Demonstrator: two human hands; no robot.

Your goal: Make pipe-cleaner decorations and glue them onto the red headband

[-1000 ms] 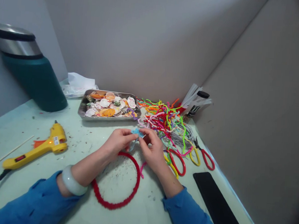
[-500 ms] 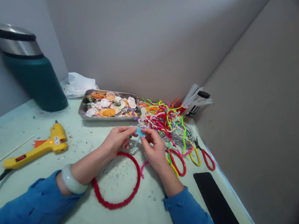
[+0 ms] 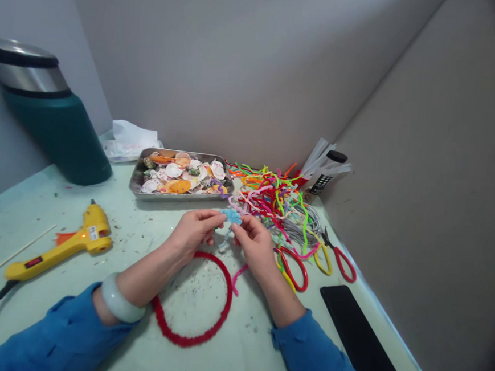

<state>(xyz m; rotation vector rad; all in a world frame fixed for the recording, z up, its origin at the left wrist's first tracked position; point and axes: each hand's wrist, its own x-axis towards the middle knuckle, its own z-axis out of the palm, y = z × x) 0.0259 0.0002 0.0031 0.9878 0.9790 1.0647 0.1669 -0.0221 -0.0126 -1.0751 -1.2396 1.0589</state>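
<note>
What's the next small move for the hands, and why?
Probably steady the light-blue fuzzy piece with the left hand and tuck its tail with the right hand: both hands pinch the piece, while the tail trails below, between them, outside either pinch.

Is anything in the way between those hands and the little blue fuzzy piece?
Nothing visible: the left hand and right hand both pinch the blue fuzzy piece directly. The red ring lies nearer the camera, and the shell tray sits beyond the hands, so neither comes between.
</note>
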